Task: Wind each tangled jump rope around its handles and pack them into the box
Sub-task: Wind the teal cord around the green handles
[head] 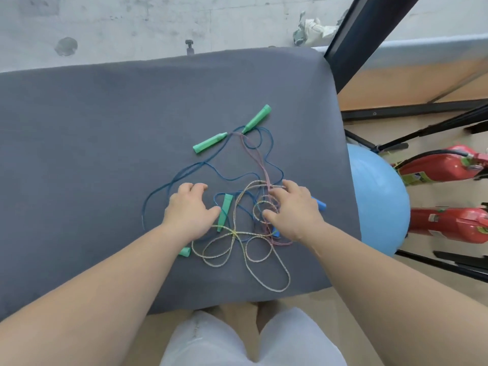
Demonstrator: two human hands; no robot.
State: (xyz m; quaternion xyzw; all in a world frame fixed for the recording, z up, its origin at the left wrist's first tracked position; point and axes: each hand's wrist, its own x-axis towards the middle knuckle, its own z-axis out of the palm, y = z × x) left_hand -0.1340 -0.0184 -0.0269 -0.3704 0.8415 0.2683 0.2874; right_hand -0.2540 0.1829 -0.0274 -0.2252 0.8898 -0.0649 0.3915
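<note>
You are in a bare utility-type room: raw concrete wall (132, 22), two red fire extinguishers (435, 167) on the floor, a blue exercise ball (377, 202), black metal frames (369, 27).

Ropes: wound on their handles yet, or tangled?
Tangled: the ropes lie in loose crossing loops on the mat, none wound round the handles.

On a grey padded table (79, 154), a tangle of ropes (237, 233) lies at the centre. At twelve o'clock from it lie two green handles (210, 142). The left hand (188, 210), at nine o'clock, rests palm down, its thumb touching a third green handle (225, 212). The right hand (293, 210), at three o'clock, has its fingers in the cords, the grip unclear. A blue handle (320, 204) pokes out beyond it.
</note>
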